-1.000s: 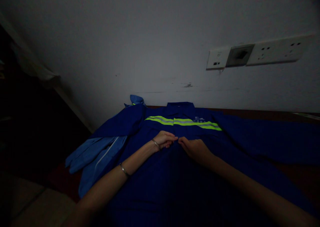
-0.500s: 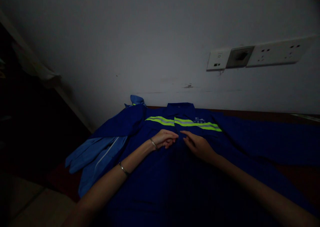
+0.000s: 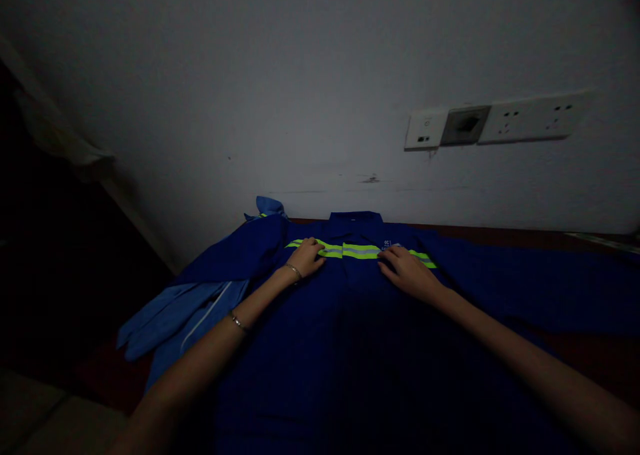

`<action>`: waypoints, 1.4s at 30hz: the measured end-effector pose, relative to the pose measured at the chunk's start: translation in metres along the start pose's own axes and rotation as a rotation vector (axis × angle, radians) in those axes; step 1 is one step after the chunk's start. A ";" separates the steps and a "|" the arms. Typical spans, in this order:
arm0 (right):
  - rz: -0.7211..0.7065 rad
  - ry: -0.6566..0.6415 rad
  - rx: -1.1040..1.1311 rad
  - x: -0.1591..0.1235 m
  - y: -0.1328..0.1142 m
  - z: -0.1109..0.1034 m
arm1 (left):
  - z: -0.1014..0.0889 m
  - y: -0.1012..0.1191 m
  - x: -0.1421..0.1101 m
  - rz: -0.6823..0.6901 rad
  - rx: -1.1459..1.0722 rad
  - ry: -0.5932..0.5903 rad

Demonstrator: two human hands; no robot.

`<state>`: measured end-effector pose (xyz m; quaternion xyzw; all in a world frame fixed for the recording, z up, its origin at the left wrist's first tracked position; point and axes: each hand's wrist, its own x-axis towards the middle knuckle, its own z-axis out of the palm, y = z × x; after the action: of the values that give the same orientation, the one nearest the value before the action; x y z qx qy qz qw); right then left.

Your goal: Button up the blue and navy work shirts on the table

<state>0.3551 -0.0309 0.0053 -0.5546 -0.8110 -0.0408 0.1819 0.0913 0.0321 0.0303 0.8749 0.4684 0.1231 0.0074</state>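
Observation:
A dark blue work jacket (image 3: pixel 350 335) with a yellow-and-grey reflective stripe (image 3: pixel 360 251) lies spread flat on a table, collar toward the wall. My left hand (image 3: pixel 306 257) rests flat on the left chest, fingers stretched onto the stripe; it wears a bracelet at the wrist and another on the forearm. My right hand (image 3: pixel 407 271) lies flat on the right chest, fingertips at the stripe beside a small white logo. Neither hand holds anything.
A lighter blue garment (image 3: pixel 175 311) lies under the jacket's left sleeve, hanging over the table's left edge. The brown table (image 3: pixel 500 233) meets a white wall bearing a row of sockets (image 3: pixel 495 124). The room is dim.
Both hands left the jacket's front placket at mid-chest, moved up and apart, and now lie flat on the reflective stripe. The camera tilted slightly.

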 end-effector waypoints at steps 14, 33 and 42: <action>0.205 -0.269 -0.087 0.021 0.000 0.041 | 0.049 0.005 0.014 0.049 0.117 -0.291; 0.209 -0.321 -0.104 0.090 0.038 0.049 | 0.059 -0.025 0.081 0.018 0.152 -0.252; 0.255 -0.273 -0.164 0.089 0.024 0.039 | 0.020 0.014 0.062 0.020 0.329 -0.281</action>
<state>0.3388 0.0676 -0.0040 -0.6662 -0.7452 -0.0078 0.0282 0.1405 0.0772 0.0262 0.8774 0.4679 -0.0781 -0.0716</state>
